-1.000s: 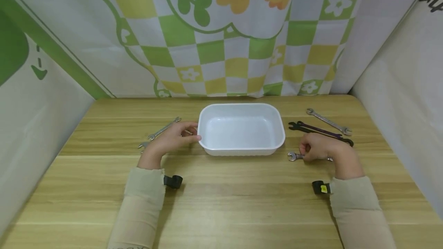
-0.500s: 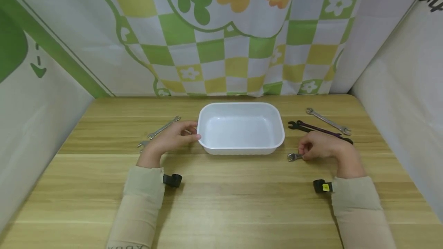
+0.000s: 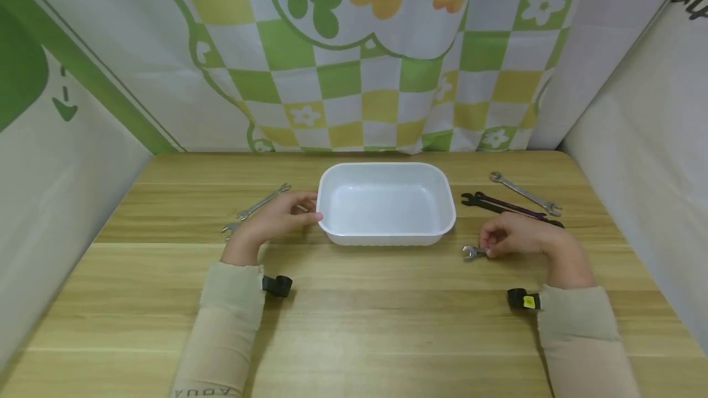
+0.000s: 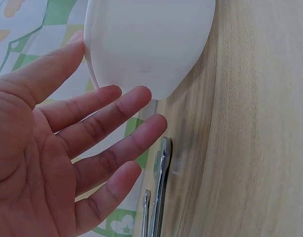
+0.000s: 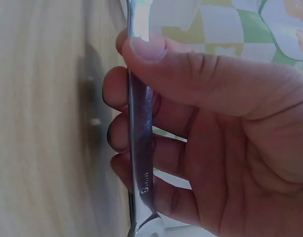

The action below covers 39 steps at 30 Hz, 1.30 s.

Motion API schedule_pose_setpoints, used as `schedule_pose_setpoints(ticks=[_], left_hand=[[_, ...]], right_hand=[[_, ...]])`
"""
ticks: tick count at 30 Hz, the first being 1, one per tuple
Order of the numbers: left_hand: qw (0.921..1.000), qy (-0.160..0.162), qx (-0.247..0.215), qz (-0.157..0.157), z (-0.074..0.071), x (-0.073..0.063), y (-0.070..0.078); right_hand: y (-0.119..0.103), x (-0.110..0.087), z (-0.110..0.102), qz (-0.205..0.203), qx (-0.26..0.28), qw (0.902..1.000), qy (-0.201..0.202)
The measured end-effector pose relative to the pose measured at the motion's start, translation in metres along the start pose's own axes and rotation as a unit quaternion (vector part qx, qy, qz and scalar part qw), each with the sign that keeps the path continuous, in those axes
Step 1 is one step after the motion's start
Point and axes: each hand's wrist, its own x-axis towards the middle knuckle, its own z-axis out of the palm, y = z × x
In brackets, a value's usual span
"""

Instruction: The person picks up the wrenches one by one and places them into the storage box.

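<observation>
Silver wrench (image 3: 474,253) in the person's right hand (image 3: 514,233) sits just beyond the near right corner of the white tray (image 3: 386,241), apart from it. The right thumb pinches its shank against the curled fingers, and its open end points toward the tray; a stamped mark on the shank is too unclear to read. Left of the tray, the left hand (image 3: 273,221) has its fingers loosely spread, with the thumb touching the tray's rim; whether the other fingertips touch the wall I cannot tell. Right of the tray lie a black wrench (image 3: 487,203) and a purple wrench (image 3: 511,205) close together, with another silver wrench (image 3: 524,193) behind them. Further wrenches (image 3: 259,204) lie left of the tray, partly hidden by the left hand.
</observation>
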Motion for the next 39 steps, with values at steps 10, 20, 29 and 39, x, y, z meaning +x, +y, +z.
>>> schedule_pose_setpoints(ticks=[10,20,29,39], left_hand=[[1.0,0.006,0.001,0.008,0.0,-0.003,0.0],[0.9999,0.013,-0.003,0.002,-0.001,-0.006,-0.002],[0.9999,0.011,-0.007,0.004,0.0,-0.007,-0.002],[0.9999,0.006,-0.004,0.016,0.001,-0.002,-0.001]], right_hand=[[-0.011,-0.008,-0.006,-0.022,0.038,0.9987,0.024],[-0.031,-0.005,-0.01,-0.038,0.037,0.9983,0.024],[-0.044,-0.007,-0.009,-0.08,0.023,0.9949,0.057],[-0.057,0.005,-0.003,-0.119,0.001,0.9854,0.122]])
